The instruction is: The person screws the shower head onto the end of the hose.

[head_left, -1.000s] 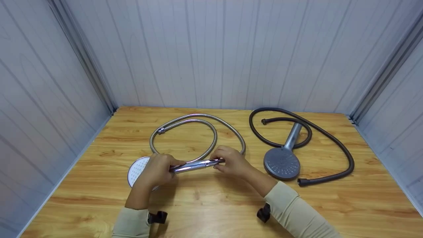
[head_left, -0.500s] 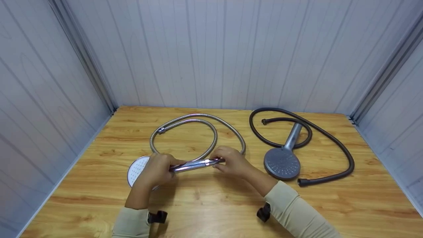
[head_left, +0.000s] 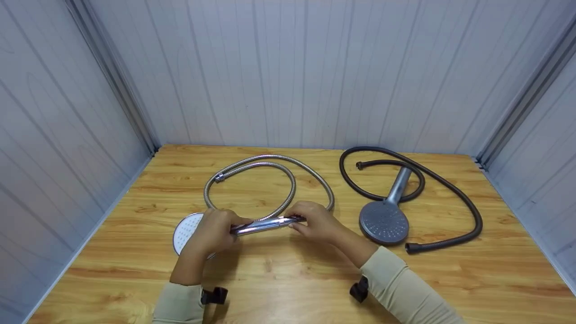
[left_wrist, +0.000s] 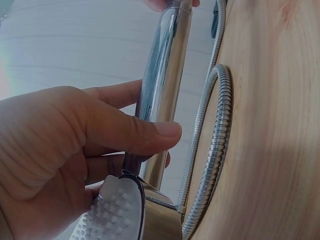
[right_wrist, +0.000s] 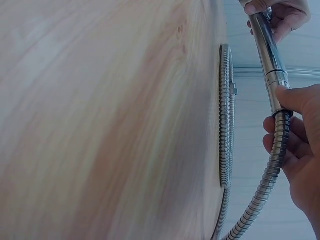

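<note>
A chrome shower head with a white nozzle face is held above the table's near middle. My left hand grips its handle close to the head, thumb across the front. At the handle's other end, my right hand pinches the smooth chrome end nut of a metal shower hose between thumb and fingers. The nut sits in line with the handle, right at its end. From there the silver hose loops back over the table to a loose end fitting.
To the right lies a grey shower head, face up, handle pointing away. A dark hose curls around it, both ends loose. Two black clip-like holders are by the sleeves near the front. Pale panel walls enclose the table.
My right hand's fingers have shifted slightly around the hose nut, and the hand sits a touch lower. The left hand and the shower head stay in place.
</note>
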The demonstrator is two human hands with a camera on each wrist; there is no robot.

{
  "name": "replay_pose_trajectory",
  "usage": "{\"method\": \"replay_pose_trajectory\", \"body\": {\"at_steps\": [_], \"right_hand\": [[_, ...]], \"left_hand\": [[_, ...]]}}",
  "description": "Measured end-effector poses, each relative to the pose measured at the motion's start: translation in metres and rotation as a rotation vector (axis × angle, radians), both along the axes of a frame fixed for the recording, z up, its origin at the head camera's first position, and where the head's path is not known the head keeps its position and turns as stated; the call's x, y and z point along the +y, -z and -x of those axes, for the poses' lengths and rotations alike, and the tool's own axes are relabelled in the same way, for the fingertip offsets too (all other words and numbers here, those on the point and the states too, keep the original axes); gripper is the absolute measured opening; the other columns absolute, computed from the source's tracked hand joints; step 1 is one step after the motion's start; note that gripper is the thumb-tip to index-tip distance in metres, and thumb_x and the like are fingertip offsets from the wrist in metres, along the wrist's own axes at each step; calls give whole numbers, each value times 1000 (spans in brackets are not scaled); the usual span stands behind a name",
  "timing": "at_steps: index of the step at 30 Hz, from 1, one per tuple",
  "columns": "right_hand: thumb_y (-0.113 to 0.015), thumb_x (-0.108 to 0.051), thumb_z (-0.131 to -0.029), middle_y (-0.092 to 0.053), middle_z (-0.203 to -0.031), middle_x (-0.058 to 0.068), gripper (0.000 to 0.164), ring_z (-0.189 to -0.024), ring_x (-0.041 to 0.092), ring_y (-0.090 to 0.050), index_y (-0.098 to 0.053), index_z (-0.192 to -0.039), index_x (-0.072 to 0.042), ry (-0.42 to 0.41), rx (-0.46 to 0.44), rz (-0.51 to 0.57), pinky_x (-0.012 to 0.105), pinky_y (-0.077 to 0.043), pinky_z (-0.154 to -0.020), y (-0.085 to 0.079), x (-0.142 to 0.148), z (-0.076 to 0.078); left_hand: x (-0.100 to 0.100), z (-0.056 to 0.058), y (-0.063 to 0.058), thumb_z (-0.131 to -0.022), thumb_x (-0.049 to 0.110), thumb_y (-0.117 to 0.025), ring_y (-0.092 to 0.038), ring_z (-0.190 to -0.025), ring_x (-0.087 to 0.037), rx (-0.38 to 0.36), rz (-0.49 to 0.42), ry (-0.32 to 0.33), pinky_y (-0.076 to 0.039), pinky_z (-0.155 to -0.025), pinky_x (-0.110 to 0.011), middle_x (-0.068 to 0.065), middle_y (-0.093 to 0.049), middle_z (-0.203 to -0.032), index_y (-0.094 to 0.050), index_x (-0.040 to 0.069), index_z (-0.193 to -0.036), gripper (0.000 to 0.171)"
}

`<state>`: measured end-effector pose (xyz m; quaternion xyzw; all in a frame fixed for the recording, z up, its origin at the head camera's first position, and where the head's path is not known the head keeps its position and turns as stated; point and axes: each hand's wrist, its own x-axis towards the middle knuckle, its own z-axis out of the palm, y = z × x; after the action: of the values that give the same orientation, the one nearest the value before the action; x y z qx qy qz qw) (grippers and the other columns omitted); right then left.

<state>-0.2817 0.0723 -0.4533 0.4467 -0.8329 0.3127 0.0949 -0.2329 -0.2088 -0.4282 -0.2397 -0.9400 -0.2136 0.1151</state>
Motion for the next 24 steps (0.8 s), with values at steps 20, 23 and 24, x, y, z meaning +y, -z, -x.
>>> {"method": "replay_pose_trajectory", "body": {"at_steps": [20, 23, 24], "right_hand": [[-67, -13, -92, -68, -96, 2, 16, -83, 11, -60, -71, -107, -7, 27, -61, -21, 28, -50, -72, 0, 0, -1], [-66, -12, -93, -68, -97, 1, 17, -83, 11, -59, -71, -108, -8, 30, -67, -19, 28, -49, -71, 0, 0, -2], [-65, -11, -93, -68, -97, 1, 17, -82, 11, -59, -71, -109, -8, 28, -66, -17, 28, -49, -71, 0, 0, -2]], "left_hand": [[1, 0, 0, -65, -10, -75, -41, -56, -11, -31, 7, -24, -28, -63, -33, 8, -70, -72, -79, 22, -103, 49], [1, 0, 0, -65, -10, -74, -40, -56, -11, -28, 8, -24, -28, -63, -33, 8, -69, -72, -79, 22, -102, 49], [1, 0, 0, -65, -11, -73, -40, -56, -11, -26, 8, -22, -28, -63, -33, 8, -69, -72, -79, 21, -102, 49]]}}
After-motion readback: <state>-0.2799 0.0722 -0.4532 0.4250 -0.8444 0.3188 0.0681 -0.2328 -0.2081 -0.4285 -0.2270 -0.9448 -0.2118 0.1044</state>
